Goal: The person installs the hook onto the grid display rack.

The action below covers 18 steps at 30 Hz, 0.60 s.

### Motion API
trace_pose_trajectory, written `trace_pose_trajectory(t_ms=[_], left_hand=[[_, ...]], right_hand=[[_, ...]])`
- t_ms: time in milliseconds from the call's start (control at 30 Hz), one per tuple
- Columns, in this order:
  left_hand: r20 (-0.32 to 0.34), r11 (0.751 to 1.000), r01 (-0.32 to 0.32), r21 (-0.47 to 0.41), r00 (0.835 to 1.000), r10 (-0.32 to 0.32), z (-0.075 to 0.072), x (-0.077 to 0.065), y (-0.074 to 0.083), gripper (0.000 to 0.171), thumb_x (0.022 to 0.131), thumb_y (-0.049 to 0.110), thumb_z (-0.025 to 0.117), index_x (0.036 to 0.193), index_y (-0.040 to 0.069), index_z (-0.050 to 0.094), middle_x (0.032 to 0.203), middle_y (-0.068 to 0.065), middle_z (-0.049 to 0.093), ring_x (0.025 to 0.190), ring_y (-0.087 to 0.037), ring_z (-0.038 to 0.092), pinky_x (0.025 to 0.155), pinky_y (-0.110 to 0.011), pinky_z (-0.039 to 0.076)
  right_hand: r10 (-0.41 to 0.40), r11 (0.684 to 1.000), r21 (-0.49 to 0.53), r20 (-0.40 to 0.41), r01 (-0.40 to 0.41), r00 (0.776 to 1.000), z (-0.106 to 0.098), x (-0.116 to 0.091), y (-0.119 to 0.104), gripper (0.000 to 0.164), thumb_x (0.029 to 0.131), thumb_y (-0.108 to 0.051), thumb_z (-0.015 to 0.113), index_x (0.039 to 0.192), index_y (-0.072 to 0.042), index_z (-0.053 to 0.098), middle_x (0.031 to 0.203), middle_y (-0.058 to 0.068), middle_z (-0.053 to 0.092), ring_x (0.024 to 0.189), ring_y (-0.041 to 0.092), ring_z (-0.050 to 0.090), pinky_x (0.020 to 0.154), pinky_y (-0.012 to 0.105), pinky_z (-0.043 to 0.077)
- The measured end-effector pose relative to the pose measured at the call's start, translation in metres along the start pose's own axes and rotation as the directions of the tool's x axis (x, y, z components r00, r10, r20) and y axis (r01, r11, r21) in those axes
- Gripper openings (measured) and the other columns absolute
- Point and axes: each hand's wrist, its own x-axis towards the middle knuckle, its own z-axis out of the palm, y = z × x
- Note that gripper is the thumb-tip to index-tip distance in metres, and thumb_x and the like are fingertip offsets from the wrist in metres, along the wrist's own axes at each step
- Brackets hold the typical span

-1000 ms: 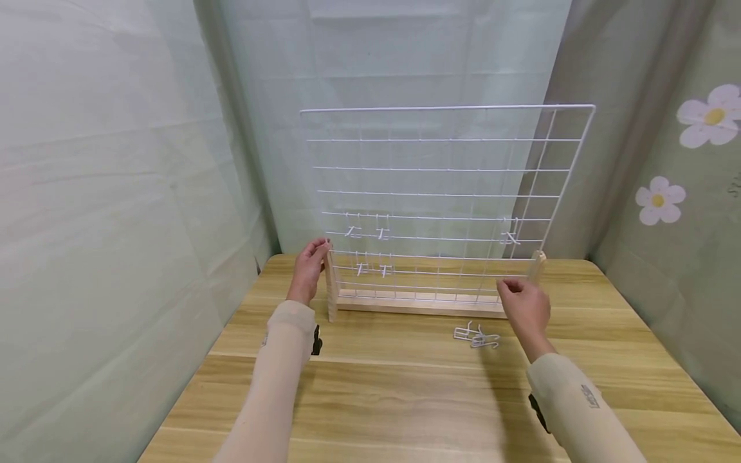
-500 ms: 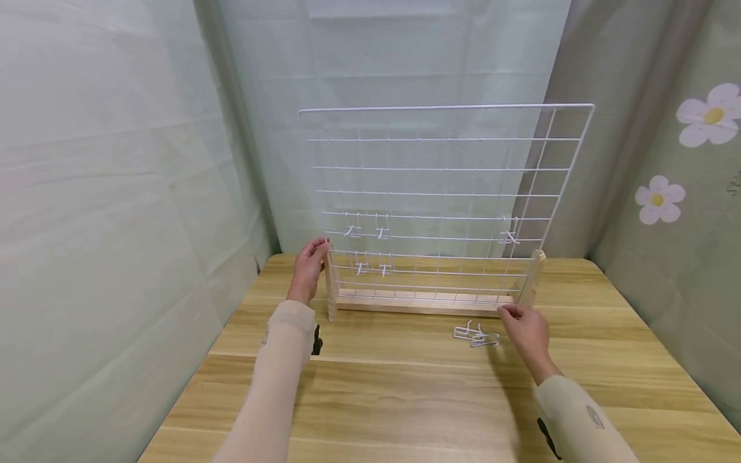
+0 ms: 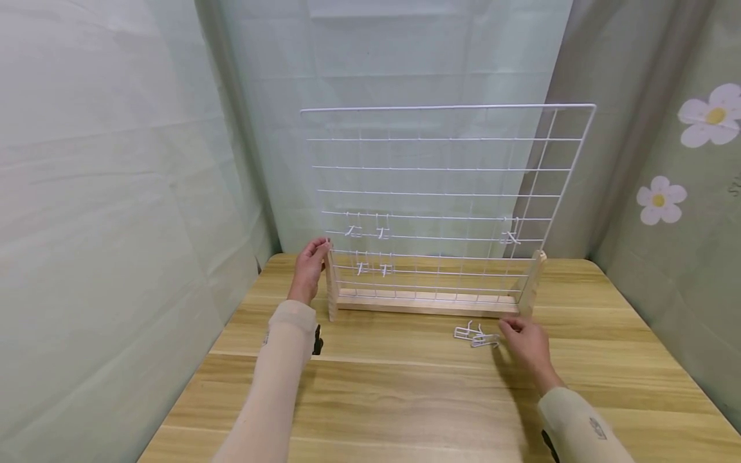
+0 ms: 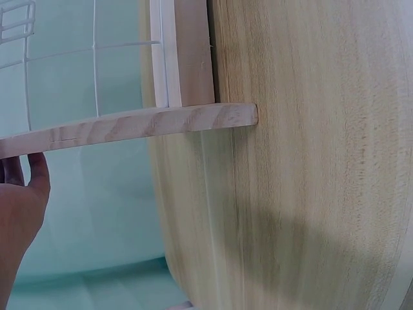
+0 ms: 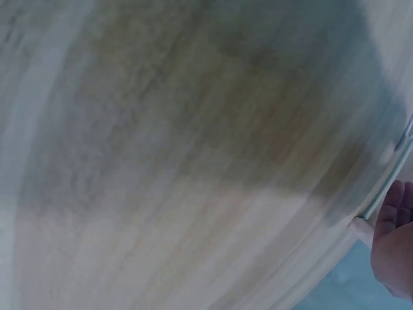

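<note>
White wire grid panel (image 3: 446, 193) toward back of table, set in wooden base board (image 3: 428, 308) between L upright (image 3: 332, 283) and R upright (image 3: 529, 286). L edge of grid pale against cloth — hard to trace. On its lower half: four wire hooks (image 3: 383, 233) on L, one more hook (image 3: 510, 238) on R; fastening too small to make out. In front of base, near its R end, loose wire hooks (image 3: 476, 335), overlapping; can't tell the count. L hand (image 3: 309, 265) w/ bent fingertips at top of L upright; cut off in L wrist view, so can't tell if gripping. R hand (image 3: 527, 342) just beside loose wire hooks, fingers relaxed, slightly bent; can't tell if touching. R wrist view mostly blurred wood, hand cut off at edge. Beige sleeves (image 3: 291, 341) cut off at bottom of head view; print on R one too small to read. Underneath, wood-grain table (image 3: 393, 392), streaked crosswise, far corners rounded. Around — creased pale green cloth (image 3: 116, 193), L and back; at R, white flower prints (image 3: 716, 116), yellow centers.
</note>
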Motion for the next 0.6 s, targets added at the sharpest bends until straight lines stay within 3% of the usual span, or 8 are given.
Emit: trace_pose_trajectory(t_ms=[233, 600], left_hand=[[0.005, 1.000, 0.001, 0.011, 1.000, -0.001, 0.0001, -0.0002, 0.0001, 0.035, 0.103, 0.027, 0.055, 0.130, 0.005, 0.055, 0.142, -0.011, 0.051, 0.125, -0.022, 0.047, 0.111, -0.044, 0.035], [-0.008, 1.000, -0.003, -0.002, 1.000, 0.003, 0.0003, -0.0032, 0.0010, 0.031, 0.103, 0.026, 0.056, 0.128, 0.007, 0.057, 0.137, -0.009, 0.055, 0.120, -0.020, 0.049, 0.110, -0.044, 0.036]], right_hand=[[0.010, 1.000, 0.019, 0.033, -0.011, 0.999, 0.0031, -0.0033, 0.0011, 0.027, 0.095, -0.020, 0.065, 0.105, 0.003, 0.073, 0.096, 0.016, 0.071, 0.084, 0.022, 0.061, 0.070, 0.032, 0.047], [0.025, 1.000, 0.015, 0.085, -0.027, 0.996, 0.0066, -0.0071, 0.0035, 0.028, 0.097, -0.021, 0.063, 0.109, 0.002, 0.072, 0.101, 0.016, 0.071, 0.088, 0.025, 0.061, 0.075, 0.035, 0.048]])
